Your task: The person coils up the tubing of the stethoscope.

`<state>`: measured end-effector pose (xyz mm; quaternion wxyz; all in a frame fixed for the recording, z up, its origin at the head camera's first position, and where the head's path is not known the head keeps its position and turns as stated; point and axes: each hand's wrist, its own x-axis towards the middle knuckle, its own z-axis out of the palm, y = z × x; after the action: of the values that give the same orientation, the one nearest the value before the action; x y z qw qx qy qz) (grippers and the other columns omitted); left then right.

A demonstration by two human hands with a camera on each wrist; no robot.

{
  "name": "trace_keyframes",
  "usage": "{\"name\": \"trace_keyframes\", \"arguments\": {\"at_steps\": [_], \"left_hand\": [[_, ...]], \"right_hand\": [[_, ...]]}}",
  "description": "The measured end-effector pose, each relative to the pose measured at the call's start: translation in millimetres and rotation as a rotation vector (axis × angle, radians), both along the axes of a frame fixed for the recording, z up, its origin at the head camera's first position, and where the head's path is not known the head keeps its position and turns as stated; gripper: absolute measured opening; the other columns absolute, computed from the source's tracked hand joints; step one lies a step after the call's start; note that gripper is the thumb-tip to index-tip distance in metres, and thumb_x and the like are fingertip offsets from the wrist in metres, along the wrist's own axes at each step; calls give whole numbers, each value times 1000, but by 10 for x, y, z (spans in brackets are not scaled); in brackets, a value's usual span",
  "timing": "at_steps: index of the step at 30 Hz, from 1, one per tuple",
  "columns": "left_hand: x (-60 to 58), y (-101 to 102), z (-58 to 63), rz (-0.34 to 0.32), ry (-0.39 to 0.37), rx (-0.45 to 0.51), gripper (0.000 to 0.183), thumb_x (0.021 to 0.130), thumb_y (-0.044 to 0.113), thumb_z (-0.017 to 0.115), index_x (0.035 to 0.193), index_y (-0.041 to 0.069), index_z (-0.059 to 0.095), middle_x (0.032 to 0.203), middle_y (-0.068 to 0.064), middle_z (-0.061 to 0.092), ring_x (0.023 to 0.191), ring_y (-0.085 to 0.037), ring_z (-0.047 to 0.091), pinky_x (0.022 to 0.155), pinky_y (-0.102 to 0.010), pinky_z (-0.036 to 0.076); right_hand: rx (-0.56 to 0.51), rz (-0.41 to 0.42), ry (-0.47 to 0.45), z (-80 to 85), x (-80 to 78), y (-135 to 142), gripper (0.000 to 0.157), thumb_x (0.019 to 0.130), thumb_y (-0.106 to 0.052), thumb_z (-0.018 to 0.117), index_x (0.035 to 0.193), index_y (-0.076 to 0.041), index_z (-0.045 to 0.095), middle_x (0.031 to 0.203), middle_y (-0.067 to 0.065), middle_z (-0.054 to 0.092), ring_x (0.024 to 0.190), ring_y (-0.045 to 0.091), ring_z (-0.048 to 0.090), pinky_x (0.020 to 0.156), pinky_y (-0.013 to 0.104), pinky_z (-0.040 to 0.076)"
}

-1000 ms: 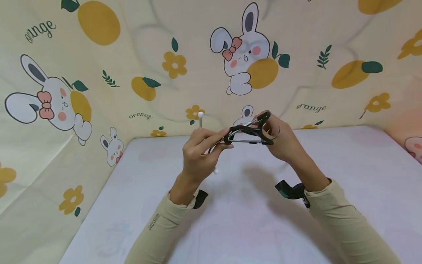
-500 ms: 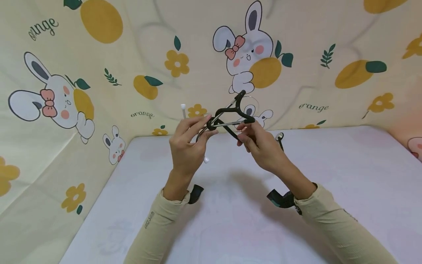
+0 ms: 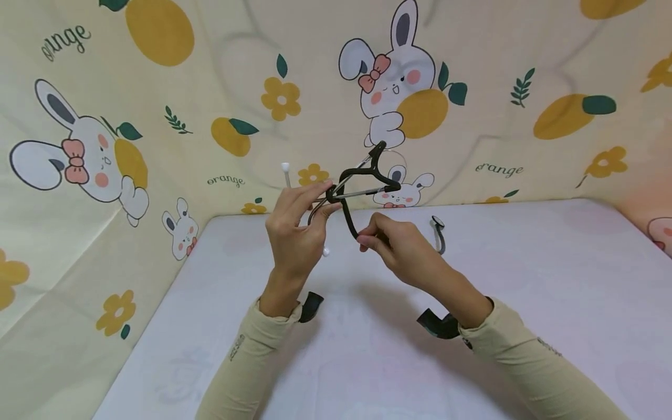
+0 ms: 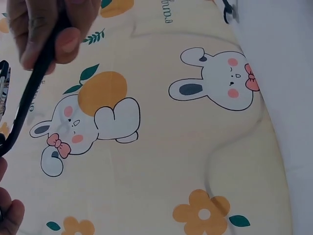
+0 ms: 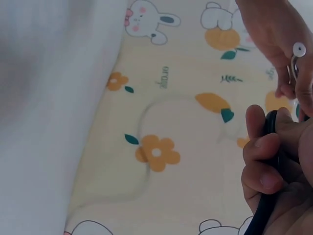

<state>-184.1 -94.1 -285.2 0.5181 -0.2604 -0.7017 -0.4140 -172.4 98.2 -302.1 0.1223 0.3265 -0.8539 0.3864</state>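
A stethoscope (image 3: 357,171) with looped black tubing and metal tubes is held up in the middle of the head view. My left hand (image 3: 296,227) pinches its bundled part between thumb and fingers. White ear tips (image 3: 285,167) stick out above and below that hand. My right hand (image 3: 404,248) pinches a length of black tubing (image 3: 348,219) pulled down from the bundle. The round chest piece (image 3: 438,221) shows beyond the right hand, to its right. In the right wrist view, curled fingers (image 5: 264,178) hold the tubing, and one ear tip (image 5: 299,49) is by the left hand.
A pale sheet-covered table (image 3: 220,326) lies below both hands. Behind it stands a cream cloth backdrop (image 3: 325,35) printed with rabbits, oranges and flowers. Black straps (image 3: 440,324) jut from both sleeve cuffs.
My right hand has left the bundle's right end and moved down and left, drawing a length of tubing down. The chest piece has come into sight. My left hand has shifted slightly left.
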Motion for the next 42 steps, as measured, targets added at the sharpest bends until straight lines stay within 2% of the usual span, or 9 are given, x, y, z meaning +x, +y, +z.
{"name": "trace_keyframes", "arguments": {"at_steps": [12,16,18,23,28,32,36,39,42], "left_hand": [[-28,-37,-21,85,80,-22,23,84,11,79,104,1,76,100,-13,77,84,-26,62,71,-32,50],[-61,-85,-20,107,85,-38,23,83,11,80,103,1,77,99,-13,76,85,-26,62,70,-30,50],[-78,-121,-8,99,64,-35,23,82,11,81,104,2,78,98,-13,74,88,-26,63,72,-26,51],[-97,-224,43,-10,-18,17,26,76,6,84,101,2,79,94,-14,71,91,-26,65,74,-21,49],[-68,-257,74,-101,-112,-16,29,75,8,86,102,3,78,97,-12,75,88,-23,65,74,-21,49],[-40,-223,73,-127,-154,-88,31,75,11,86,105,4,78,101,-11,75,94,-20,67,76,-21,51],[-48,-210,72,-120,-131,-99,30,75,10,86,103,3,78,100,-11,75,95,-21,67,76,-25,54],[-76,-226,68,-88,-88,-104,29,75,9,86,101,2,78,98,-12,76,92,-23,66,75,-27,53],[-112,-236,45,-40,-31,-140,28,74,8,86,100,2,79,97,-12,76,91,-25,66,75,-28,54]], "right_hand": [[18,108,35,-43,125,-151,7,95,-14,66,91,-10,61,84,-3,74,76,6,67,65,22,52],[2,96,45,-34,121,-141,7,96,-14,65,92,-9,62,84,-3,73,75,5,66,66,22,52],[-8,69,47,0,112,-101,7,95,-15,67,93,-10,63,81,-4,72,69,5,61,61,22,49],[18,-2,58,71,71,-7,15,90,-22,74,97,-12,65,82,-4,71,59,9,47,53,22,39],[30,-130,39,60,-15,70,9,94,-19,69,94,-11,64,95,0,77,62,10,53,55,23,42],[31,-211,16,44,-62,131,9,94,-17,69,100,-10,68,88,2,75,63,12,55,56,25,43],[25,-164,21,30,-55,131,9,93,-17,71,98,-11,67,91,0,75,62,11,54,56,24,43],[42,-107,72,30,-13,86,10,92,-18,72,94,-11,65,93,-1,75,61,9,49,56,22,41],[70,-101,140,41,48,43,12,90,-19,74,92,-12,64,92,-3,75,63,9,47,57,23,40]]}}
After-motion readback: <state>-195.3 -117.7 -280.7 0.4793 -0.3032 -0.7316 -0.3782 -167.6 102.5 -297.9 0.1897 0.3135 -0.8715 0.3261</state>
